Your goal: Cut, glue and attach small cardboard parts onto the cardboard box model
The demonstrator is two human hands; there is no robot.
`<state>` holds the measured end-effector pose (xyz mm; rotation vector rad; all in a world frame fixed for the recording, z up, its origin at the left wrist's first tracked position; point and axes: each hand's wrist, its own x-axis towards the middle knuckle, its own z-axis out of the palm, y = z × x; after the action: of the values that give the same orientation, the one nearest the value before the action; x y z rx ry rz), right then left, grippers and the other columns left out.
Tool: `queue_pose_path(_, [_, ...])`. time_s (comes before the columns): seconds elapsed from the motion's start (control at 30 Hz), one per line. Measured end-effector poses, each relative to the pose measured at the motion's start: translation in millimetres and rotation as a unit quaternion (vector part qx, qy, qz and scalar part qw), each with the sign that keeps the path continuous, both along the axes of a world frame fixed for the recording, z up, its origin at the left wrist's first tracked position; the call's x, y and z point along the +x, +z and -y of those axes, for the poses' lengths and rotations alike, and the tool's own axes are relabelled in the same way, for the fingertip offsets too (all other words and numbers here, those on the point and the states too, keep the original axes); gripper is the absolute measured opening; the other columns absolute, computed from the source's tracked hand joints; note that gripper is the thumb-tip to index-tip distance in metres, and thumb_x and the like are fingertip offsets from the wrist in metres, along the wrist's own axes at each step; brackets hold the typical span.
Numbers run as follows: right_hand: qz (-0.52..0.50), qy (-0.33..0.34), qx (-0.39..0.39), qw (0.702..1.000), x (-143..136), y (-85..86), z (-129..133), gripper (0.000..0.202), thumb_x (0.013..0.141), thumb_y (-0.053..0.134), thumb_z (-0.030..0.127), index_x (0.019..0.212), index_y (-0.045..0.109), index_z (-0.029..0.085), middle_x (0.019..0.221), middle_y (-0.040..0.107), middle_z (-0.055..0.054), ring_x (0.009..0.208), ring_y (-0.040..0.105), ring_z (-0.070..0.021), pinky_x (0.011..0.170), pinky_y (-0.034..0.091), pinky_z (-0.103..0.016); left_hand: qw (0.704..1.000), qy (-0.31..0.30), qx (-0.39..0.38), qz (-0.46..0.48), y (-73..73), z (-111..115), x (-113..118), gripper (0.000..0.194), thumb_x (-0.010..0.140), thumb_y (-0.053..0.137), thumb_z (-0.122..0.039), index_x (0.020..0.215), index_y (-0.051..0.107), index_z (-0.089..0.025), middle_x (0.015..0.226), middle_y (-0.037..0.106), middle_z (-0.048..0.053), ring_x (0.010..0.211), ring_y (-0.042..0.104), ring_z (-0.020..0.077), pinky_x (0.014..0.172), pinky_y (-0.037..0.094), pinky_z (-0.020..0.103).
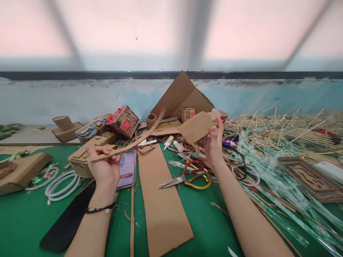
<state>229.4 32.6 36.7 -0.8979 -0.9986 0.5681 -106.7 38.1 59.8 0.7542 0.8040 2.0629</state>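
Observation:
My left hand (104, 166) grips one end of a long, narrow cardboard strip (134, 143), which slants up to the right and curves at its far end. Raised on the right, my right hand (214, 142) pinches a small cardboard piece with rounded corners (197, 127) between thumb and fingers. The two pieces are apart. Below and between my hands, a long flat cardboard panel (163, 203) lies on the green table. Scissors (184, 178) with red and yellow handles rest beside it, slightly open. A phone (126, 169) lies partly behind my left hand.
Cardboard boxes, one with red panels (123, 122), stand at the back left. White coiled cable (60, 185) and a black flat object (66, 221) lie left. Glue bottles (168, 142) sit centrally. Plastic strips (284, 200) and stick frames (270, 125) crowd the right.

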Motion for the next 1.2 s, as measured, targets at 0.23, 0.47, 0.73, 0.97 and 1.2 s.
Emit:
queue_pose_path(0.23, [0.259, 0.11, 0.011, 0.96, -59, -20.0, 13, 0.095, 0.09, 0.067, 0.069, 0.167, 0.022, 0.036, 0.173, 0.026, -0.01, 0.156, 0.035, -0.0342, 0.121, 0.043, -0.053, 1.0, -0.016, 0.004, -0.013, 2.7, 2, -5, 0.06, 0.114, 0.029, -0.044, 0.063, 0.049, -0.017, 0.074, 0.056, -0.001, 0.053, 0.05, 0.007, 0.051, 0.05, 0.019])
queue_pose_path(0.47, [0.421, 0.116, -0.057, 0.898, -86, -22.4, 29, 0.107, 0.081, 0.074, 0.075, 0.168, 0.019, 0.044, 0.177, 0.013, -0.008, 0.162, 0.018, -0.0395, 0.126, 0.03, -0.065, 1.0, -0.018, -0.007, 0.005, 1.1, 1, 5, 0.054, 0.106, 0.05, -0.052, 0.064, 0.055, -0.018, 0.072, 0.057, -0.001, 0.056, 0.055, 0.0089, 0.06, 0.061, 0.023])
queue_pose_path(0.73, [0.334, 0.066, -0.037, 0.94, -66, -14.7, 19, 0.073, 0.102, 0.048, 0.068, 0.164, 0.032, 0.034, 0.17, 0.037, -0.008, 0.158, 0.033, -0.0303, 0.129, 0.03, -0.056, 0.982, -0.108, -0.039, 0.151, 13.1, 6, 4, 0.055, 0.112, 0.039, -0.035, 0.059, 0.039, -0.017, 0.059, 0.042, -0.005, 0.046, 0.041, 0.0053, 0.052, 0.056, 0.015])
queue_pose_path(0.97, [0.301, 0.018, 0.062, 0.952, -72, -8.3, 26, 0.06, 0.103, 0.048, 0.064, 0.151, 0.052, 0.029, 0.141, 0.065, -0.012, 0.136, 0.059, -0.0307, 0.116, 0.047, -0.051, 0.948, -0.301, 0.0, 0.107, 20.0, 20, 14, 0.057, 0.1, 0.065, -0.041, 0.062, 0.029, -0.019, 0.06, 0.034, -0.005, 0.048, 0.037, 0.0063, 0.043, 0.048, 0.011])
queue_pose_path(1.2, [0.244, 0.015, 0.111, 0.963, -89, 6.5, 48, 0.048, 0.111, 0.036, 0.049, 0.156, 0.046, 0.036, 0.137, 0.069, -0.008, 0.131, 0.064, -0.0276, 0.112, 0.051, -0.05, 0.914, -0.401, -0.015, -0.057, 16.1, 36, 37, 0.054, 0.087, 0.079, -0.049, 0.057, 0.046, -0.019, 0.061, 0.038, -0.002, 0.053, 0.04, 0.0113, 0.04, 0.051, 0.019])
